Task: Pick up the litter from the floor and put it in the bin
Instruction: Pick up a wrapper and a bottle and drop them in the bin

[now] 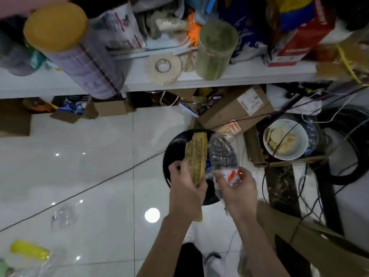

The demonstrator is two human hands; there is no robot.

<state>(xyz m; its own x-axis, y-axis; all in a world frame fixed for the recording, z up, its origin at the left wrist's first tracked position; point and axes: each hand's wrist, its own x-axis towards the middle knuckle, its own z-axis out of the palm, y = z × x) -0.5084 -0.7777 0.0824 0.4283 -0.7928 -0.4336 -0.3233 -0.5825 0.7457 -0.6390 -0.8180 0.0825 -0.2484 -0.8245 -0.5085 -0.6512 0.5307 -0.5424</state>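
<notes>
- Low in the middle of the head view, the left hand (185, 183) grips a flat yellowish card (196, 154), fingers curled round its lower part. The card's upper end reaches over the black bin (173, 144).
- Just right of it, the right hand (240, 189) holds a clear plastic bottle (222, 152) by its red-and-white label. The bottle slants up over the right side of the bin, just beside the card.
- The bin stands on the white tiled floor (89, 156), at the centre of the frame.
- At lower left, a clear wrapper (63, 216) lies on the floor. A blurred yellow thing (30, 249) lies near the corner.
- Right of the bin sits a white bowl (268, 144) with pale scraps in it. A cardboard box (229, 112) lies above the bin.
- Across the top, the desk (249, 75) carries a tape roll (163, 65) and a yellow-lidded can (73, 48).
</notes>
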